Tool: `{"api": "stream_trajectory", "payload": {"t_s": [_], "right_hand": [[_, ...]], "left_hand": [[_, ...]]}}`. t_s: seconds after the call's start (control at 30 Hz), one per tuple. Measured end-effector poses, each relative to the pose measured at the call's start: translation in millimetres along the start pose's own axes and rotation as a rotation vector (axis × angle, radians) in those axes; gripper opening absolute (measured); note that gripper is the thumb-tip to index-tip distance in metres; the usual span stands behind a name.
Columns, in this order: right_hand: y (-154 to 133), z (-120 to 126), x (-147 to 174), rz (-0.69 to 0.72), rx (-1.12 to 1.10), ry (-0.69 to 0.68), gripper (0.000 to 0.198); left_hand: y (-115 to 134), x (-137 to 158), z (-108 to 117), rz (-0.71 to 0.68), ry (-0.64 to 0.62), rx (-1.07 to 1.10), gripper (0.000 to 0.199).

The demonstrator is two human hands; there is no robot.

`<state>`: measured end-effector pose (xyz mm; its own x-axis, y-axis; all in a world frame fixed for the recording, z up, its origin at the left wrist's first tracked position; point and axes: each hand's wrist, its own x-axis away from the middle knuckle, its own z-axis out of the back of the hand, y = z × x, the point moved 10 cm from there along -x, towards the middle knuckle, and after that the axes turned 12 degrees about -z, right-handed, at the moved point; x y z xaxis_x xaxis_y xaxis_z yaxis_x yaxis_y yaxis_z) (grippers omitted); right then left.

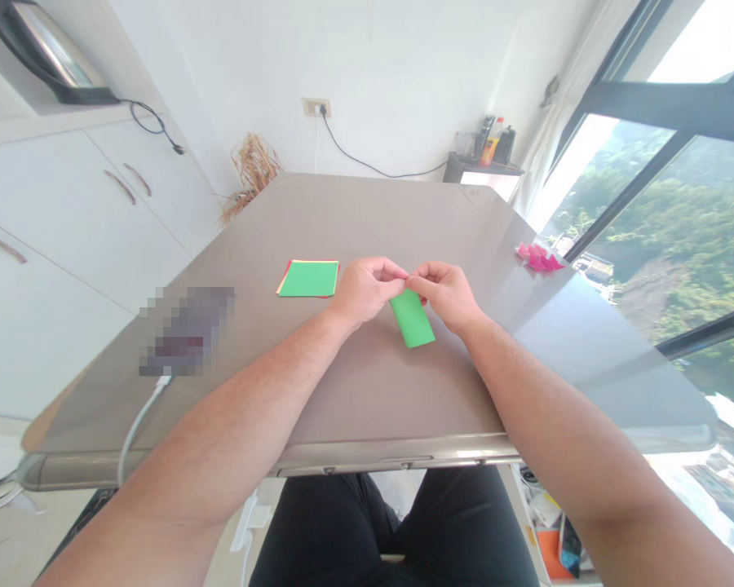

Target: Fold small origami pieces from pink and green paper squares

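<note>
A folded strip of green paper (412, 319) is held above the table, its lower end pointing toward me. My left hand (374, 285) pinches its far end from the left, thumb and fingers closed. From the other side my right hand (441, 291) pinches the same end, the fingertips of both hands nearly meeting. The fingers cover the paper's far edge. Left of my left hand lies a stack of square coloured paper (309, 279), green on top, with red and yellow edges showing beneath.
Pink folded paper pieces (538, 257) sit at the table's right edge. A blurred dark device (189, 330) with a white cable (139, 424) lies at left. Beyond the grey-brown table (379, 220) are bottles on a small cabinet (483, 173) and dried stalks (250, 171).
</note>
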<state>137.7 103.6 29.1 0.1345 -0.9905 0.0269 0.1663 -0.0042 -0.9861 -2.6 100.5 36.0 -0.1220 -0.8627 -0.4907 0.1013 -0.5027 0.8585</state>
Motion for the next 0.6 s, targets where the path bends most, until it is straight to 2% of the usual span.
{"api": "stream_trajectory", "payload": {"t_s": [0.13, 0.27, 0.43, 0.6], "right_hand": [[1, 0, -1, -0.002, 0.029, 0.015, 0.015], [0, 7, -3, 0.034, -0.035, 0.113, 0.013], [0, 17, -3, 0.047, -0.13, 0.223, 0.013], [0, 20, -3, 0.054, -0.135, 0.235, 0.012]], "left_hand": [[-2, 1, -2, 0.028, -0.038, -0.01, 0.016], [-1, 1, 4, 0.015, 0.063, -0.005, 0.021], [-6, 1, 16, 0.069, 0.203, 0.018, 0.026], [-6, 0, 19, 0.08, 0.245, 0.08, 0.021]]}}
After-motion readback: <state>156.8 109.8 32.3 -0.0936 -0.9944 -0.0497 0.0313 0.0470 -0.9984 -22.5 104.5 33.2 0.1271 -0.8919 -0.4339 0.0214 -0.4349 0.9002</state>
